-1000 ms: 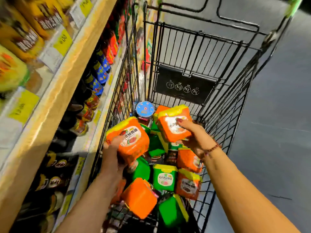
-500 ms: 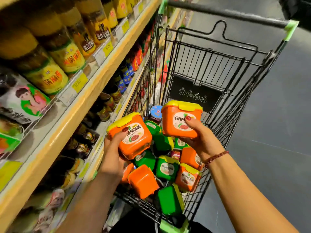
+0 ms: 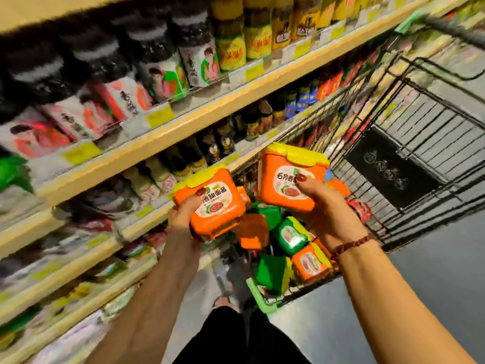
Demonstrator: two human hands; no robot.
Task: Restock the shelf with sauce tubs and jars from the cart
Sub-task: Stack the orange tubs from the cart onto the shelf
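2 orange sauce tubs w/ yellow lids are in the hands, mid-frame, just above the near end of the cart (image 3: 420, 122). They sit side by side w/ a thin gap, not touching.
- left hand (image 3: 183, 216) grips the left tub (image 3: 212, 203) from its lower-left side, thumb curled onto the label. Label reads "香甜面酱".
- right hand (image 3: 322, 206) grips the right tub (image 3: 286, 177), thumb pinching the label face, fingers behind. Label reads "6月香", rest covered by the thumb. Beaded bracelet (image 3: 349, 245) on that wrist.

In the cart, lower centre: approx 3 green tubs (image 3: 288, 236) and at least 3 more orange tubs (image 3: 311, 262). Heaped and blurred, so count is not firm and labels are unreadable.

Cart is black wire. Black placard (image 3: 388, 166) w/ 4 round icons at right of frame, text too small to read.

Shelf (image 3: 183, 124) fills the left and top of the frame, 4+ wooden tiers. Dark-lidded jars (image 3: 154, 48) upper left, yellow-label jars (image 3: 258, 40) top centre, small dark bottles one tier down. Yellow price tags (image 3: 160, 115) run along the edges, digits blurred.

Floor (image 3: 433, 258) is plain grey, lower right.
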